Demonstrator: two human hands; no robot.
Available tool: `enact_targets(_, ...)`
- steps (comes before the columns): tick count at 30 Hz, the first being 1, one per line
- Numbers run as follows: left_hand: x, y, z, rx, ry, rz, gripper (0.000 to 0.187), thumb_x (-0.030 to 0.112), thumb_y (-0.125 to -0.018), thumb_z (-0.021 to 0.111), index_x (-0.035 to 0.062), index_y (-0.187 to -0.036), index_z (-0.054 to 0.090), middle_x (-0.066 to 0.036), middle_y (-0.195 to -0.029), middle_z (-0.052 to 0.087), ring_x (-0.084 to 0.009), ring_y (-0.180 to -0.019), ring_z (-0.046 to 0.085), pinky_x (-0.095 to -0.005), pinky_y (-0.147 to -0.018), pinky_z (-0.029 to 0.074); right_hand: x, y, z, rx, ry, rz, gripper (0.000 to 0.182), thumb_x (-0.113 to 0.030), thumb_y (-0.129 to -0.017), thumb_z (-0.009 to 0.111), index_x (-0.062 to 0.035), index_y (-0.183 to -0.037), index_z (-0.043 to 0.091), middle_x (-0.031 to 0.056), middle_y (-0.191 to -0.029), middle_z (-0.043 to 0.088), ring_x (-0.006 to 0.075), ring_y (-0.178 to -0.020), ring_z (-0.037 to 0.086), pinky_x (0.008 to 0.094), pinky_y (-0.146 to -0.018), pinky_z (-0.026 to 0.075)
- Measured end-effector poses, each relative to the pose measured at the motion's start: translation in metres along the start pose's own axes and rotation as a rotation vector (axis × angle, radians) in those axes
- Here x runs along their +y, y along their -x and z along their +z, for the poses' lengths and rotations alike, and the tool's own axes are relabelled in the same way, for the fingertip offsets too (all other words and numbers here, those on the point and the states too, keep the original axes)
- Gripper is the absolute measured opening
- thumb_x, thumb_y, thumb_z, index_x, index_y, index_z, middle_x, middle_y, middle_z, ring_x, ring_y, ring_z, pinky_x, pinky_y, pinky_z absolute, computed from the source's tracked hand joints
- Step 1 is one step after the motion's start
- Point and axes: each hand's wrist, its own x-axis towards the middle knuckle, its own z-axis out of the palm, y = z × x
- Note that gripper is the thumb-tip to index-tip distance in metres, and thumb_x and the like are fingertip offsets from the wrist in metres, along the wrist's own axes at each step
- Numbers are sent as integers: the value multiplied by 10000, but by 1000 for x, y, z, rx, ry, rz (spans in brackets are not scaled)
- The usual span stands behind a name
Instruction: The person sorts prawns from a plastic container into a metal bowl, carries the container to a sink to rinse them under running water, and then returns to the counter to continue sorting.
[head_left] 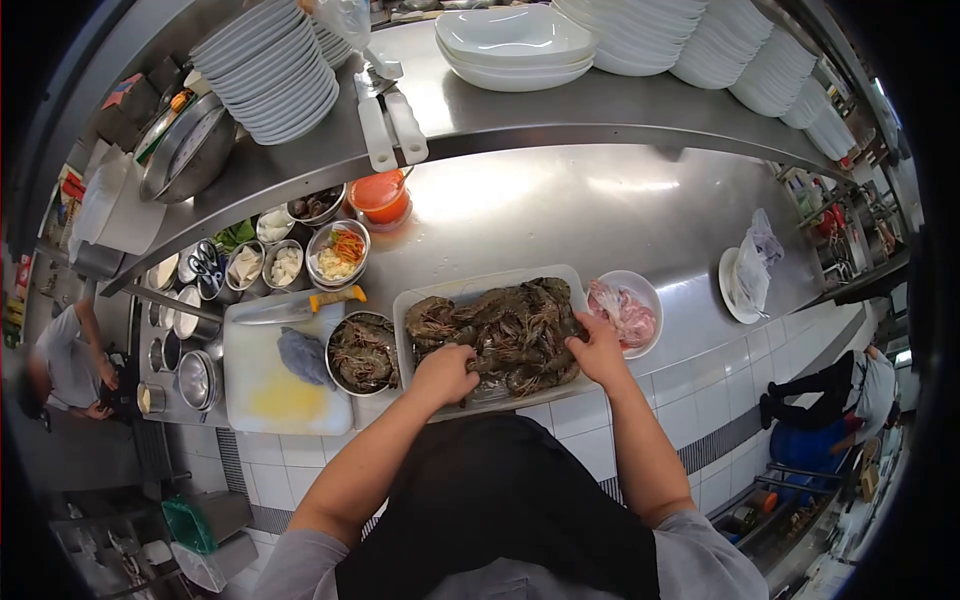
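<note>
Dark raw prawns (510, 320) are heaped in a pale rectangular tub (403, 302) in front of me. At the tub's near left part, my left hand (445, 377) is closed, thumb and fingers together against the prawns. My right hand (598, 350) reaches over the right end, its fingers bent round prawns at the edge of the heap. The fingertips of both hands are partly hidden among the prawns. A round metal bowl of prawns (362, 350) stands just left of the tub. A white bowl of pale pink raw meat (630, 312) stands on the right.
Left lies a white cutting board (262, 385) with a yellow-handled knife (338, 298) and grey cloth (303, 357). Bowls of cut ingredients (336, 255) and a red sauce container (380, 197) stand behind. A steel shelf (500, 115) holding plates overhangs the counter. Other people are at both sides.
</note>
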Motion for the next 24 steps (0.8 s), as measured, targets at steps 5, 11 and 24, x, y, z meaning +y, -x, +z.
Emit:
enact_targets(5,-15,44,-40,118,623,-121,424,204,-967,756,65,-1353,649,-77,-999,734,-199,-868,706,-356,-713,558,-13,-8,12,-99,-117,-66,607,-162,-884,727,-19,-1465,624,249,-1190,754,322,-1011,739,372,-909,563)
enact_targets(11,-30,80,-72,208,957,-214,458,99,-1041,684,102,-1486,574,-12,-1045,722,-80,-789,660,-238,-628,514,-58,-18,70,-489,89,-431,540,-201,-898,701,-86,-1425,677,220,-1332,705,408,-1192,665,472,-1071,520)
enact_targets(24,-120,131,-93,716,1071,-250,385,63,-1045,642,67,-1423,571,-63,-1204,711,-131,-862,704,-250,-675,554,-65,17,119,-387,346,-657,370,-78,-859,726,-49,-1225,771,151,-1321,708,362,-1218,663,455,-1056,552)
